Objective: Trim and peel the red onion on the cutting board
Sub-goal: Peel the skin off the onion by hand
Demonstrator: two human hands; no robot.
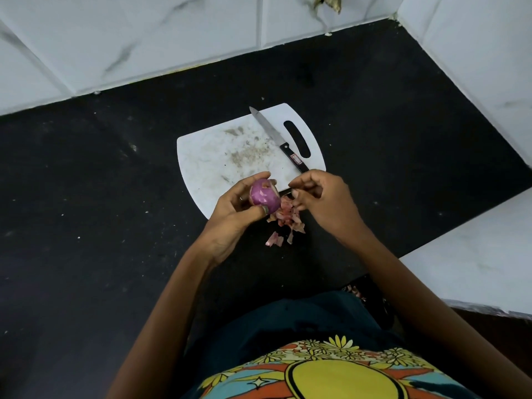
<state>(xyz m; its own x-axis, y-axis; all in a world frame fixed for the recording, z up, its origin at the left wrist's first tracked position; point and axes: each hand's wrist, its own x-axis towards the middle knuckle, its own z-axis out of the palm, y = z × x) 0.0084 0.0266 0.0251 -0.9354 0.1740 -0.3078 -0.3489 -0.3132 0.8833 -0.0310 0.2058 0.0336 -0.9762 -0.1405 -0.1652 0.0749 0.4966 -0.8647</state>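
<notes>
My left hand point(230, 217) grips a purple red onion point(263, 195) just above the near edge of the white cutting board point(218, 159). Most of its dry skin is off; small pale scraps still cling to it. My right hand point(319, 200) hovers right beside the onion with its fingers curled; whether it pinches a bit of skin I cannot tell. A heap of reddish onion peels point(286, 223) lies below the hands, partly on the board's corner and partly on the black counter. A black-handled knife point(276, 136) rests on the board, blade pointing away.
The black counter point(100, 197) stretches left and behind the board. White marble-patterned tiled walls point(144, 38) rise at the back and right. A white ledge point(475, 260) juts in at the right. The board has a handle slot point(296, 139) beside the knife.
</notes>
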